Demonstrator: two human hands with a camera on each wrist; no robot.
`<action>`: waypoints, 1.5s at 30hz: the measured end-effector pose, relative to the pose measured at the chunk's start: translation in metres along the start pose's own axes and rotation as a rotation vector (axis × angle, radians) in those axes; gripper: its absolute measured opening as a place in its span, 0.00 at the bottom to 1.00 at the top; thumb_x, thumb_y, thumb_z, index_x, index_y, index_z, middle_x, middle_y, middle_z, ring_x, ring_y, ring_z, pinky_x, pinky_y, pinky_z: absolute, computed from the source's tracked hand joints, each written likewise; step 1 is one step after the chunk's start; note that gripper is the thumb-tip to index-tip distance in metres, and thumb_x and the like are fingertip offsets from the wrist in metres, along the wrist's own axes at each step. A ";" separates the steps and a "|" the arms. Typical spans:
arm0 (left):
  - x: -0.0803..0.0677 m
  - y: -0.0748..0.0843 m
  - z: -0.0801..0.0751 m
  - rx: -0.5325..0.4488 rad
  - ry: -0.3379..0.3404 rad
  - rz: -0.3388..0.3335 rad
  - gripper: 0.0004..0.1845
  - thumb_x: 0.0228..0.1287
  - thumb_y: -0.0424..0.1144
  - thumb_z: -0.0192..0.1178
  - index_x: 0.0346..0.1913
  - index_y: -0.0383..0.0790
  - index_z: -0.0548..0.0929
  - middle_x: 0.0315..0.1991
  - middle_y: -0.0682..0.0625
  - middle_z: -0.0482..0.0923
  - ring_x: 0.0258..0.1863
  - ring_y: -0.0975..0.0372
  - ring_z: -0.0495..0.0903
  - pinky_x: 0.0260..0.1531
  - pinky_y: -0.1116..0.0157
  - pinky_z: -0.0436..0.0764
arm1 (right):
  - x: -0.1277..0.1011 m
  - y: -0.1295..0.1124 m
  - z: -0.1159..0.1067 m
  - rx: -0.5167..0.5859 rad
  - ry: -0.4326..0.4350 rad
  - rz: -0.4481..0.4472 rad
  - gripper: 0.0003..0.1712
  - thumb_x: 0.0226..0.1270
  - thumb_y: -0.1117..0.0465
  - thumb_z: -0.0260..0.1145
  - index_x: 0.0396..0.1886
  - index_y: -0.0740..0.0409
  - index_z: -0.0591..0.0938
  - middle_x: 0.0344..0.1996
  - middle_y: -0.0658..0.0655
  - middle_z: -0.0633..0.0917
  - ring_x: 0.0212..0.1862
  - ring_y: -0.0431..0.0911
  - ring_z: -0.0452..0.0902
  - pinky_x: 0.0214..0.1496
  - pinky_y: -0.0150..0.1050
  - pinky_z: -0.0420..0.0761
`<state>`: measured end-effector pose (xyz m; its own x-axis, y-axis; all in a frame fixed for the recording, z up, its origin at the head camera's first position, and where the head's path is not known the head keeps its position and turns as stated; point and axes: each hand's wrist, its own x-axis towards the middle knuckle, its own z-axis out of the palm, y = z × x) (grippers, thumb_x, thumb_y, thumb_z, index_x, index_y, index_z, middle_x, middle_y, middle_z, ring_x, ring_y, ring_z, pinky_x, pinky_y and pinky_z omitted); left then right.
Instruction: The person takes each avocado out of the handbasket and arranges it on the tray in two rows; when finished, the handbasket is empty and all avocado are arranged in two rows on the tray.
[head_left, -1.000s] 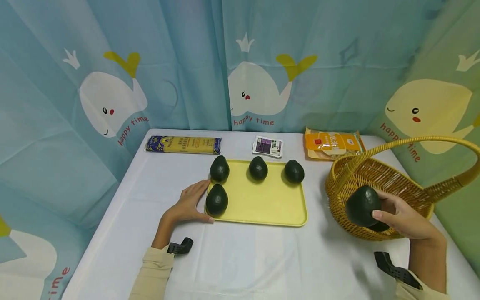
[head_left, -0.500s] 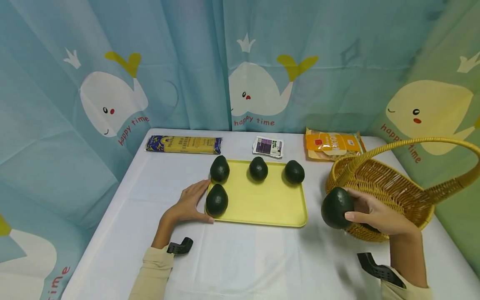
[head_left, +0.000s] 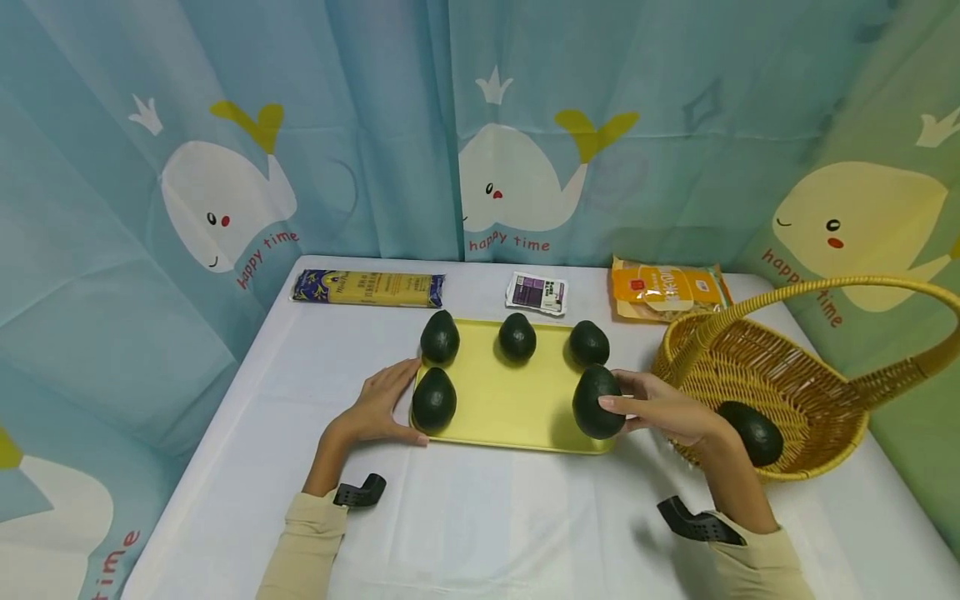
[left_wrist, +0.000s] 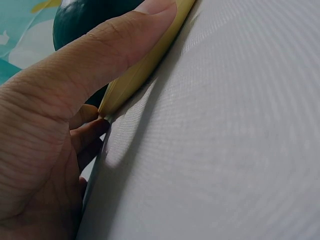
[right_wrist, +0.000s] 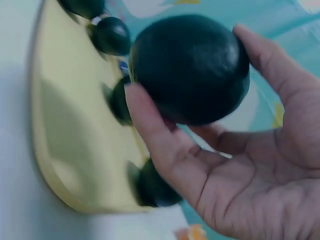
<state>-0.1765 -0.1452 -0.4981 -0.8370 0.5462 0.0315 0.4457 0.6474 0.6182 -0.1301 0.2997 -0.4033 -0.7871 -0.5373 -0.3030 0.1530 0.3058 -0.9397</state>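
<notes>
The only writing that is reading clearly is "happy time", printed in red under each whale on the curtain (head_left: pixel 480 125) filling the upper half of the head view; the print on the long blue-and-yellow packet (head_left: pixel 367 288), the small purple-and-white packet (head_left: pixel 536 292) and the orange bag (head_left: pixel 666 288), all lying along the far edge of the table (head_left: pixel 480 517), is too small to make out. At centre frame the right hand (head_left: pixel 660 410) is curling its fingers and thumb round a dark green avocado (head_left: pixel 597 402), gripping it over the lower right corner of the yellow tray (head_left: pixel 517 400); whether the fruit is touching the tray cannot be told. The left hand (head_left: pixel 375 406) is resting with relaxed fingers against the tray's left edge, just beside the avocado at the lower left (head_left: pixel 433 399). Three more avocados (head_left: pixel 517 337) are sitting in a row along the tray's far side. At the right, a wicker basket (head_left: pixel 787 367) is holding one avocado (head_left: pixel 754 432). The right wrist view is showing the thumb and fingers (right_wrist: pixel 150 125) wrapping the fruit from below, which the head view is hiding. The left wrist view is showing the thumb (left_wrist: pixel 105 55) lying along the tray's rim, with the other fingers below the corner.
</notes>
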 end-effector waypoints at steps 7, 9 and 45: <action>-0.001 -0.001 0.001 0.012 -0.006 -0.003 0.69 0.34 0.64 0.76 0.78 0.39 0.51 0.77 0.40 0.51 0.76 0.44 0.50 0.70 0.39 0.52 | 0.032 0.004 0.020 0.058 0.029 0.095 0.38 0.71 0.55 0.61 0.68 0.77 0.58 0.58 0.70 0.75 0.51 0.47 0.81 0.52 0.51 0.84; -0.001 -0.002 0.001 0.004 -0.005 -0.006 0.69 0.34 0.63 0.77 0.78 0.40 0.51 0.78 0.41 0.50 0.76 0.44 0.50 0.70 0.40 0.52 | 0.040 0.005 0.025 0.074 0.039 0.102 0.36 0.70 0.55 0.63 0.65 0.76 0.60 0.53 0.67 0.79 0.49 0.47 0.83 0.51 0.50 0.84; 0.000 -0.002 0.000 0.001 -0.003 0.001 0.69 0.34 0.62 0.77 0.78 0.39 0.51 0.77 0.41 0.51 0.76 0.45 0.51 0.70 0.40 0.52 | 0.079 -0.007 0.070 -0.210 0.130 0.238 0.39 0.64 0.38 0.65 0.58 0.65 0.66 0.39 0.63 0.79 0.27 0.51 0.86 0.32 0.45 0.87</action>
<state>-0.1769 -0.1464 -0.4996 -0.8356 0.5485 0.0297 0.4470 0.6475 0.6171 -0.1517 0.2004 -0.4315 -0.8157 -0.3308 -0.4746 0.2257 0.5734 -0.7876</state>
